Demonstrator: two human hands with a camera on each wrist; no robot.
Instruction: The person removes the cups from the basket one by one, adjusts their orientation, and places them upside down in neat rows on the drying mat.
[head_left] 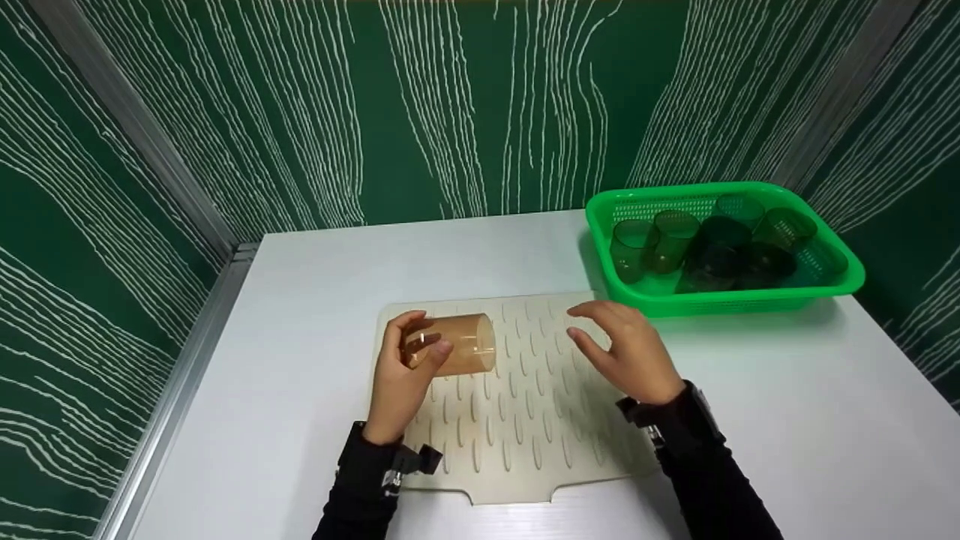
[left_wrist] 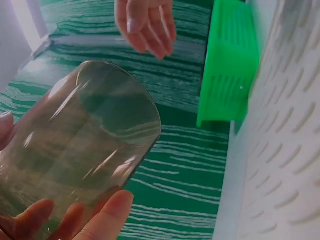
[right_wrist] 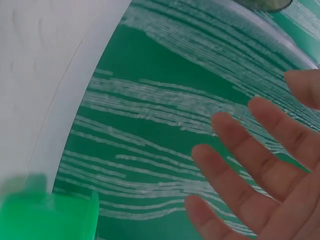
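Note:
My left hand (head_left: 403, 386) grips an amber see-through cup (head_left: 469, 345) around its closed end, thumb on the near side. The cup lies sideways in the air above a cream drying mat (head_left: 517, 405), its mouth pointing right. In the left wrist view the clear wall of the cup (left_wrist: 85, 135) shows fingertips through it. My right hand (head_left: 630, 352) hovers over the mat's right side, apart from the cup, holding nothing. Its fingers (right_wrist: 240, 175) are spread and loosely bent in the right wrist view.
A green plastic basket (head_left: 735, 304) stands at the back right of the white table (head_left: 315, 277), with several dark and tinted cups (head_left: 675, 240) inside. Raised oval ridges cover the mat. A green wall with white wavy lines (head_left: 480, 112) rises behind the table.

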